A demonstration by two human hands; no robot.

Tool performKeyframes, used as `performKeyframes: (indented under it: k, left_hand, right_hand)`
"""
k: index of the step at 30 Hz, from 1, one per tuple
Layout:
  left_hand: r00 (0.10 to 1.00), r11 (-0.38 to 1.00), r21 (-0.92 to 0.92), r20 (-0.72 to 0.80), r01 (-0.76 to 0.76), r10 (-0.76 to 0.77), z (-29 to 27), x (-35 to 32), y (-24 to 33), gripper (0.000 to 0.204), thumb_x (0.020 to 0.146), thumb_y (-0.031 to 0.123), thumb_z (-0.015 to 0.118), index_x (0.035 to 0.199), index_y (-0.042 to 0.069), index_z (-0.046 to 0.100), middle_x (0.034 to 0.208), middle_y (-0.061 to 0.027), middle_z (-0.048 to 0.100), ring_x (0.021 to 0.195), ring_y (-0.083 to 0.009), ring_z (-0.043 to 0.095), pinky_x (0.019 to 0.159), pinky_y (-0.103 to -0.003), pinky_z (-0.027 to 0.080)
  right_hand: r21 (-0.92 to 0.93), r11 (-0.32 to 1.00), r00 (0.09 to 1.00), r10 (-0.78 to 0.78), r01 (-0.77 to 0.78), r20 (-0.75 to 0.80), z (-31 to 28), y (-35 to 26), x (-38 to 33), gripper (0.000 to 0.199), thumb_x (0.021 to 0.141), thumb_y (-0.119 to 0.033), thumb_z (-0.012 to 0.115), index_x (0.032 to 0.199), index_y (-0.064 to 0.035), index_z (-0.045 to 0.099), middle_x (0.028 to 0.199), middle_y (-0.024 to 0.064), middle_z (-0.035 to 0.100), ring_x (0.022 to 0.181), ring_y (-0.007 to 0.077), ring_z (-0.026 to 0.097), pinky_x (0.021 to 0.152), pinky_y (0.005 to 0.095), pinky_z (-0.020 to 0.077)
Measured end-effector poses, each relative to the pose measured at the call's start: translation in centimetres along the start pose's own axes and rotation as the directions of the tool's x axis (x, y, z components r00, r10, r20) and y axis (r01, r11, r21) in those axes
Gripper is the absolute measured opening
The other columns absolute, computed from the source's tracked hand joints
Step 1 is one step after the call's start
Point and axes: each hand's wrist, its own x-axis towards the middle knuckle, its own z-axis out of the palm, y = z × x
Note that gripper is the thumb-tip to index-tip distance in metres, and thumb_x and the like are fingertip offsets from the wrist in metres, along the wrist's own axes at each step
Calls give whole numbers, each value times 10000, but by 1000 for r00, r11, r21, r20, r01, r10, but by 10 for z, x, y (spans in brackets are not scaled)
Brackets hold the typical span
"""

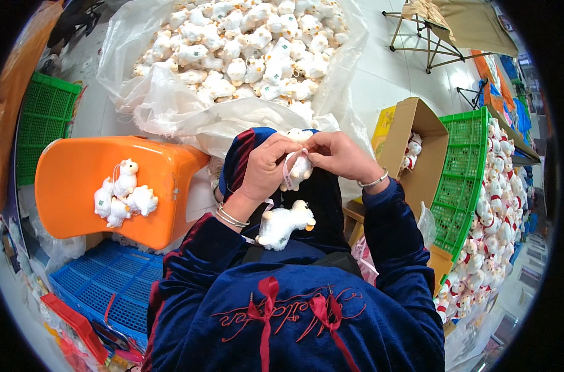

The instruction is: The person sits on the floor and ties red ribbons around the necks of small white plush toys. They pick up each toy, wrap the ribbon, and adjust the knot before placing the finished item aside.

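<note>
Above my knees, a small white plush animal (302, 171) is held between my two hands. A narrow pale pink ribbon (287, 168) with printing hangs in a loop at its neck. My left hand (263, 167) is closed, its fingertips pinching at the ribbon by the toy's neck. From the other side my right hand (345, 157) pinches at the same spot; the fingers partly hide the ribbon's ends and the toy's head. On my lap lies a second white plush animal (283, 225), with an orange bit near its head, touched by neither hand.
A clear plastic sack (133, 68) full of similar white plush toys spreads ahead. Several more sit on an orange stool (65, 186) at left. To the right stand a cardboard box (440, 139) and a green crate (459, 192) beside red-trimmed toys (490, 229). A blue crate (108, 279) lies lower left.
</note>
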Motion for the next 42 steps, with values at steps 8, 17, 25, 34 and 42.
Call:
performKeyframes:
  k: [8,17,25,34,42]
  left_hand:
    - [1000,998,57,18,-12,11,-2,-3,-1,142,899,78,777,1021,12,745,987,-104,721,895,-199,693,788,-288,546]
    - [1000,998,60,3,-27,27,-2,-3,-2,115,911,39,739,1023,14,725,965,-100,705,859,-215,682,751,-306,547]
    - [996,997,-6,-52,79,-79,3,-1,2,100,922,49,724,1019,24,722,957,-90,689,863,-197,676,763,-301,540]
    - [985,983,-70,-25,167,-169,3,2,4,106,957,84,705,1023,3,727,942,-75,679,831,-147,655,739,-274,525]
    - [983,981,-74,-40,178,-181,6,3,4,114,968,87,703,1022,-12,720,924,-69,685,807,-126,647,718,-267,522]
  right_hand:
    - [-358,905,973,-221,231,70,-17,-15,11,135,845,-145,749,901,-23,734,819,138,673,778,328,655,718,398,521]
    - [-351,913,978,-181,206,102,-15,-20,10,139,867,-132,754,931,-12,723,876,128,675,760,272,653,711,355,520]
    - [181,983,998,26,-37,62,-1,0,0,188,883,-114,757,1021,-4,694,831,41,633,755,132,596,704,284,514]
    - [98,994,981,62,-44,-182,10,12,-3,204,884,-143,788,993,3,697,798,39,649,711,121,599,681,272,514]
    - [-55,996,961,-82,70,-264,17,1,-6,226,923,-186,771,904,23,689,797,59,671,701,108,597,678,273,508]
